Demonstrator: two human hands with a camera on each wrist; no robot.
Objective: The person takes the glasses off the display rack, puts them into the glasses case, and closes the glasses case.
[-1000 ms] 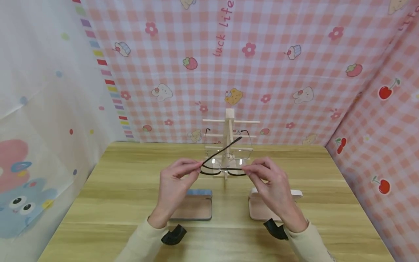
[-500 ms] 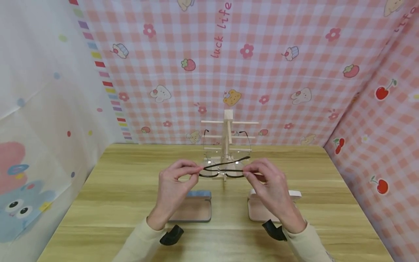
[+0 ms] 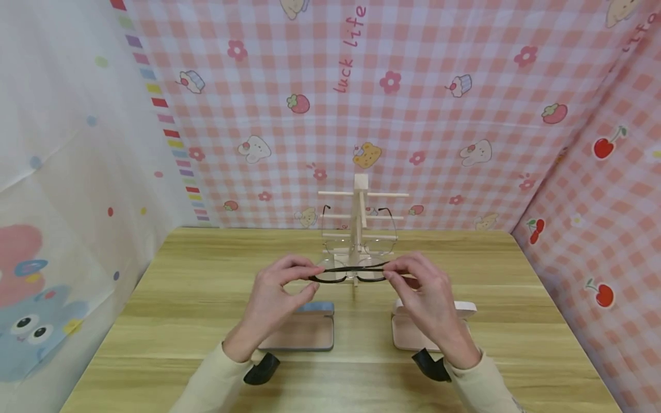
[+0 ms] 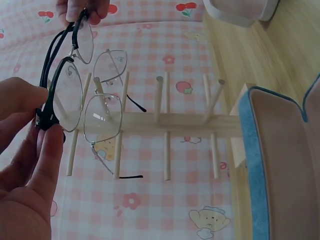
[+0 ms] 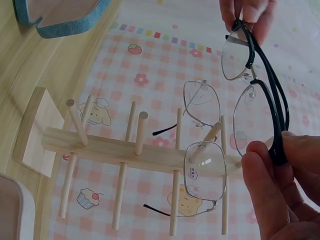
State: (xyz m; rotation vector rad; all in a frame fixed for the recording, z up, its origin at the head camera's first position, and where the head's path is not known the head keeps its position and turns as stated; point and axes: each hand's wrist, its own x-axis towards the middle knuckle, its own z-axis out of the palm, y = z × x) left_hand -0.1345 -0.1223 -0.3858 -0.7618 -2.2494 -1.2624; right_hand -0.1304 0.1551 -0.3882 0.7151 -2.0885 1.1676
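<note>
Eyeglasses with a black upper rim (image 3: pixel 353 268) are held level in front of the display stand. Their black temples lie folded across behind the lenses. My left hand (image 3: pixel 279 287) pinches the left hinge end; in the left wrist view its fingers sit on both sides of the black corner (image 4: pixel 48 117). At the opposite end, my right hand (image 3: pixel 426 284) grips the other corner between thumb and fingers, as the right wrist view shows. Behind them, silver thin-rimmed eyeglasses (image 5: pixel 205 170) hang on the wooden stand (image 3: pixel 357 223), their temples pointing back.
An open glasses case with a blue lid (image 3: pixel 315 307) lies below my left hand. Another open case, white outside (image 3: pixel 467 308), is partly hidden by my right hand. Pegs stick out from both sides of the stand. Patterned cloth (image 3: pixel 320 132) encloses the wooden table (image 3: pixel 170 310).
The raised black temple has swung down and now lies folded along the frame. My left hand's thumb has moved slightly away from its index finger. My right hand keeps its grip.
</note>
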